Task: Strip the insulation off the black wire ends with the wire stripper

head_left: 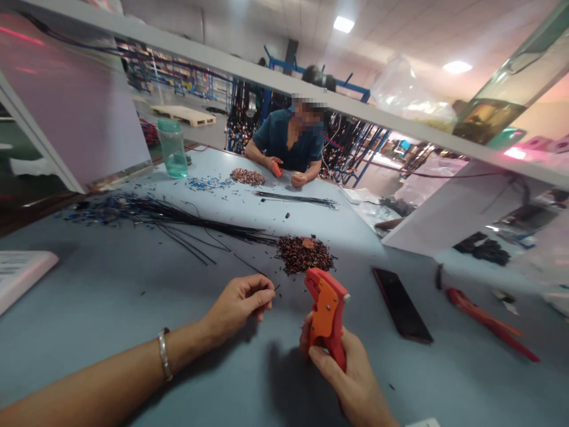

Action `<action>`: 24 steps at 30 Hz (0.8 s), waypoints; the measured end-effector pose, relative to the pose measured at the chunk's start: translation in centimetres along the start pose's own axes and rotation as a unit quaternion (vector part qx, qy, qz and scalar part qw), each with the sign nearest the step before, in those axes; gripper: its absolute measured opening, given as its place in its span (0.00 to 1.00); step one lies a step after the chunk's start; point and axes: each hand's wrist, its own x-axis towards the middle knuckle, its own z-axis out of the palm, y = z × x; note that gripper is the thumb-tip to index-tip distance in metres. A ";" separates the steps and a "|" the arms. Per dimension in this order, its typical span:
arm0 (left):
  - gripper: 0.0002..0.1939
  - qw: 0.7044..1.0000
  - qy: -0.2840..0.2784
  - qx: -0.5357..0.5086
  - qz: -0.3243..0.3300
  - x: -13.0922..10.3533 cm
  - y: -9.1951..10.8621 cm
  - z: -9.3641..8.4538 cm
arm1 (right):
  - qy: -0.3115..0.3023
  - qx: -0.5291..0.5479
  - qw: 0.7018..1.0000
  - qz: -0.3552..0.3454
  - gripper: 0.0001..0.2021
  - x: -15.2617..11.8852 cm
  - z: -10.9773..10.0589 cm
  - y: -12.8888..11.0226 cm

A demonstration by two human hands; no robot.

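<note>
My left hand (249, 299) pinches a thin black wire (242, 259) near its end, and a short tip sticks out past the fingers. The wire runs back toward a long bundle of black wires (208, 222) lying across the table. In my right hand (351, 373) is an orange and red wire stripper (328, 308), upright, its jaws pointing up and toward the left. Its jaws and the wire tip are apart. Just beyond the tool lies a pile of small dark and copper-coloured pieces (306, 255).
A black phone (402, 305) and red-handled pliers (491, 323) lie at the right. Across the table (200, 362) a person (288, 139) holds a red tool beside another wire bundle (296, 198). A green bottle (173, 148) stands at the back left. A shelf (267, 77) spans overhead.
</note>
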 end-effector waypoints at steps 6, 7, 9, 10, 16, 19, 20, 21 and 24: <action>0.14 0.999 -0.034 -0.027 0.005 -0.1 0.0 0.0 | 0.100 -0.246 0.947 -0.178 0.15 0.6 0.1 1.4; 0.14 0.999 -0.041 -0.028 0.008 -0.1 -0.1 0.0 | 0.113 -0.292 0.926 -0.213 0.18 0.7 0.1 1.7; 0.15 0.998 -0.053 -0.034 0.013 -0.1 -0.1 0.0 | 0.119 -0.360 0.888 -0.262 0.21 1.0 0.3 2.2; 0.15 0.998 -0.054 -0.039 0.012 -0.1 -0.2 0.1 | 0.115 -0.381 0.875 -0.276 0.22 1.1 0.4 2.2; 0.12 0.997 -0.037 -0.063 -0.018 -0.1 0.0 0.3 | 0.102 -0.413 0.853 -0.303 0.23 1.4 0.9 2.0; 0.11 0.997 -0.026 -0.065 -0.014 0.0 0.1 0.2 | 0.100 -0.415 0.853 -0.300 0.23 1.4 0.9 1.9; 0.10 0.997 -0.018 -0.070 -0.013 0.0 0.1 0.2 | 0.102 -0.417 0.852 -0.299 0.23 1.4 0.9 1.9; 0.11 0.997 -0.010 -0.079 -0.014 0.0 0.0 0.1 | 0.105 -0.420 0.851 -0.297 0.23 1.4 0.8 1.9; 0.11 0.993 0.008 -0.113 -0.033 0.2 -0.1 0.0 | 0.110 -0.430 0.849 -0.287 0.23 1.4 0.8 2.0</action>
